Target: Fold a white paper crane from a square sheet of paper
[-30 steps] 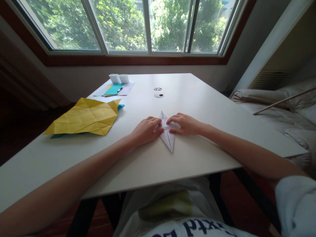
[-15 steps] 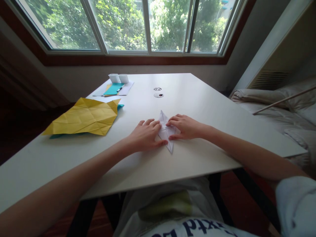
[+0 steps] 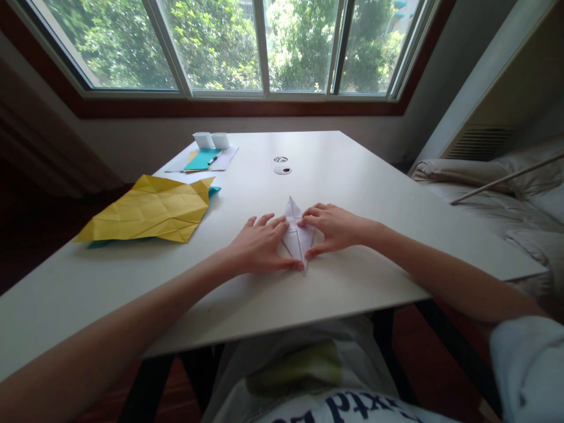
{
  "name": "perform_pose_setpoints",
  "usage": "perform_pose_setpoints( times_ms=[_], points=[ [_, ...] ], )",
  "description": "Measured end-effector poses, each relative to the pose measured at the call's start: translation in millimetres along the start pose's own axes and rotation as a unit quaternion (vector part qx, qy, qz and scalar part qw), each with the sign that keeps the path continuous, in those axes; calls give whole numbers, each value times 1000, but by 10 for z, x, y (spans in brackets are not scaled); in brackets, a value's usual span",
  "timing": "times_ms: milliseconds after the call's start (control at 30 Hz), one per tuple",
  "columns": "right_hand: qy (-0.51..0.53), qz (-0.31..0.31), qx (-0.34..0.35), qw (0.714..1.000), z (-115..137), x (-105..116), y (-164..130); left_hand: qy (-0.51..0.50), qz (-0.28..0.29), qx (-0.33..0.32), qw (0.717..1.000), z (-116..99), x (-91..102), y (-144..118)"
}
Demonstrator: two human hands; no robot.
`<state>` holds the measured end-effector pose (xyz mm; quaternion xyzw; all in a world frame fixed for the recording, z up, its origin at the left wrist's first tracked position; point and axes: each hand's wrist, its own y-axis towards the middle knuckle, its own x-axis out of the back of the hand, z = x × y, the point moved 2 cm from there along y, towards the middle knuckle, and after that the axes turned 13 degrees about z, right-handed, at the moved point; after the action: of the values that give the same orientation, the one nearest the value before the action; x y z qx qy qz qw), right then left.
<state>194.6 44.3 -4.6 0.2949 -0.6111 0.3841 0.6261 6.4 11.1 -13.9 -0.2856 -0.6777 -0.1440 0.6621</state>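
A white folded paper (image 3: pixel 298 234), a narrow diamond with a crease down its middle, lies on the table in front of me. My left hand (image 3: pixel 263 245) rests at its left edge, fingers spread, fingertips on the upper part and the thumb stretched to the near point. On the other side is my right hand (image 3: pixel 331 228), its fingertips on the upper right edge and its thumb on the lower right edge, well apart. Both hands are open, touching the paper from above without closing round it. The side corners are partly hidden under the fingers.
On the white table (image 3: pixel 370 188) to the left lies a creased yellow sheet (image 3: pixel 150 211) over a teal one (image 3: pixel 214 191). Farther back are two small white containers (image 3: pixel 211 140), teal paper (image 3: pixel 200 159) and a pen (image 3: pixel 215 158). Two round dark-and-white pieces (image 3: pixel 282 170) lie mid-table.
My left thumb has slid down to the paper's near point. My right thumb has moved down along the lower right edge. The paper has turned very slightly.
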Motion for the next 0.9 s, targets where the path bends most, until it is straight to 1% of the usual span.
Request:
perform_pose_setpoints(
  times_ms=[133, 267, 367, 467, 633, 900],
  points=[
    [36, 0, 22, 999, -75, 72, -16, -2, -28, -25, 999, -72, 44, -19],
    [93, 2, 61, 994, -175, 72, -21, -8, -55, -44, 998, -117, 21, -3],
    [125, 1, 81, 989, -244, 38, -25, -23, -51, -67, 996, -109, -11, 13],
    [128, -5, 68, 989, -279, 15, -26, -30, -47, -90, 994, -84, -22, 15],
    [137, 20, 72, 988, -249, 5, -13, -32, -31, -121, 992, -41, -31, 11],
    [94, 4, 52, 994, -276, -25, 1, -28, -15, -158, 987, -46, -11, -5]
  ],
)
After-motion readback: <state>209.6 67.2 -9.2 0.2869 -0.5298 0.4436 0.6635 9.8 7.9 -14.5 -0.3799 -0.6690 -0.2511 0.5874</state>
